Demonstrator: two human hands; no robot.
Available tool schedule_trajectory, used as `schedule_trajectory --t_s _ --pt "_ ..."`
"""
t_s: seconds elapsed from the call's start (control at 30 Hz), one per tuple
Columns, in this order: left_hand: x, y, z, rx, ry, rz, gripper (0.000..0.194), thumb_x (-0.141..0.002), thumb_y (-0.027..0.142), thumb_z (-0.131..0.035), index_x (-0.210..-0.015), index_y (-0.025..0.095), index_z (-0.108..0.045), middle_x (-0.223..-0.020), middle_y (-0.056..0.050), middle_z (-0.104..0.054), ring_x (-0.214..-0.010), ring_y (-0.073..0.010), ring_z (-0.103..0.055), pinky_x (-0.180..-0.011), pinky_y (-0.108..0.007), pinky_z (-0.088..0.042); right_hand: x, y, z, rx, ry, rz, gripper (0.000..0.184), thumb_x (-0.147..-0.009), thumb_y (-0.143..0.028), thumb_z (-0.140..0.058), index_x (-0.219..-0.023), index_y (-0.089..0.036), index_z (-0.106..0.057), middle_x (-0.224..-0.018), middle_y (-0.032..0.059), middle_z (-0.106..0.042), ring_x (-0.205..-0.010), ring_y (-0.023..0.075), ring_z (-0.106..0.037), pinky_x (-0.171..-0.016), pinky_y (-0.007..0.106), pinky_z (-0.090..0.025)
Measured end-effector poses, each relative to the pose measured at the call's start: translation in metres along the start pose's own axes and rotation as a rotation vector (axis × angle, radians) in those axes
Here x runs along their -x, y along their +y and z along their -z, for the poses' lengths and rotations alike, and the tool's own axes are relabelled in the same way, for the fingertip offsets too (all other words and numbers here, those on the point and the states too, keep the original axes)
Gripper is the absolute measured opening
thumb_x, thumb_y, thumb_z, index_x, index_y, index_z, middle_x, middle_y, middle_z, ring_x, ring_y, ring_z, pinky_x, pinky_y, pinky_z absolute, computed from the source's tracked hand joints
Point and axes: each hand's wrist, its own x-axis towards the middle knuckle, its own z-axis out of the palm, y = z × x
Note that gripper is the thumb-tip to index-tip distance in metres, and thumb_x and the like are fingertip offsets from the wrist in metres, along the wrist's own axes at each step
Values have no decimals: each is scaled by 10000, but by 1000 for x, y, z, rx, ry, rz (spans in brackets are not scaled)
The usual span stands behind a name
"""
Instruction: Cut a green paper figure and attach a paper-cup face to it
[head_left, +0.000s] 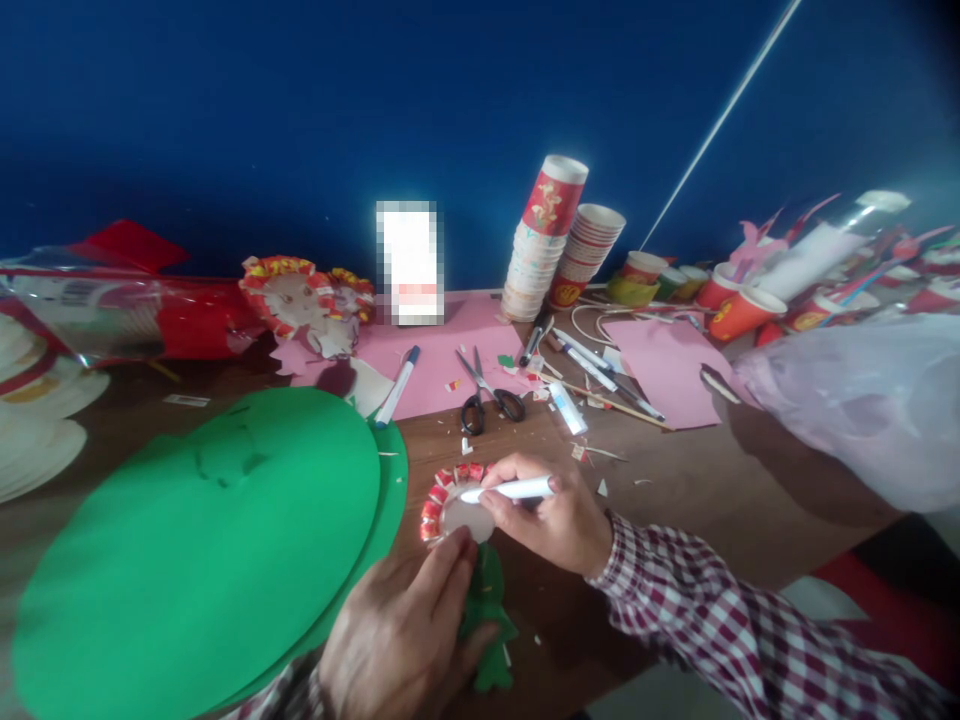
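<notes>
A round paper flower lies on the table, its pale centre ringed with curled red-and-gold strips. Below it extends a green paper piece with a zigzag edge. My right hand is closed around a white marker pen, whose tip points left over the pale centre; whether it touches cannot be made out. With fingers stretched out, my left hand rests its fingertips on the flower's lower rim, the thumb apart over the green piece. Black-handled scissors lie open beyond the flower.
Large green paper covers the left side. Pink sheets, pens, a glue stick and scraps lie beyond my hands. Stacked paper cups lean at the back. A pale plastic bag bulges at right; finished-looking paper flowers stand back left.
</notes>
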Motion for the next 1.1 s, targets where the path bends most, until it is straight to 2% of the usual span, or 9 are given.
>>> schedule_trajectory --t_s 0.83,1.1 --pt "0 0 -1 -5 8 13 447 -874 407 -432 -1100 60 -600 -1092 -141 -630 -817 -232 -626 -659 -363 -567 -1 -1 2 17 24 13 61 -803 -215 -559 -760 -176 -578 -592 -16 -604 -473 76 -537 -437 161 -423" --pt "1 1 -1 -3 -4 8 455 -861 411 -455 -1098 51 -602 -1090 -141 -632 -814 -238 -625 -655 -377 -574 0 -2 1 7 0 18 74 -800 -206 -552 -740 -174 -580 -577 -20 -589 -481 75 -527 -447 163 -413"
